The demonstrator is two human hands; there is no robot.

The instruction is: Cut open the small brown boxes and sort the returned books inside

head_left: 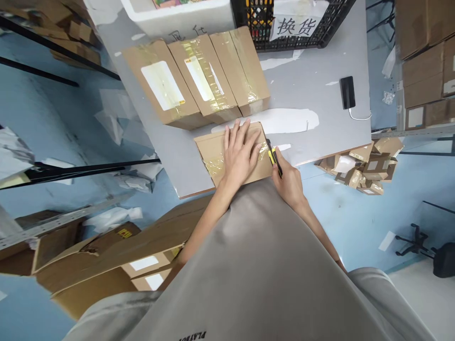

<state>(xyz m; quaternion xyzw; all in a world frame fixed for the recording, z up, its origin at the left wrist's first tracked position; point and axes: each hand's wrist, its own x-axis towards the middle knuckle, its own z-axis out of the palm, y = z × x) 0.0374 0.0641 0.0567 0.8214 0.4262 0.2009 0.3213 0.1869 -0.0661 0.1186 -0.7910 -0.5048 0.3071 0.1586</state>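
Note:
A small brown cardboard box (213,148) with clear yellowish tape lies at the front edge of the grey table. My left hand (239,154) rests flat on its top, fingers stretched out and pointing away from me. In my right hand (289,182) is a yellow and black box cutter (274,158), gripped with the fingers wrapped round its handle. The cutter's front end is at the right side of the box, by the taped edge; its blade is too small to make out. Just beyond stand three taped cardboard boxes (202,78) in a row.
At the back are a white foam box (185,19) and a black crate (298,45) with a paper sign. A phone (347,92) on a white cable lies to the right. Small cartons (369,166) are heaped on the floor, and a large open carton (117,251) stands at left.

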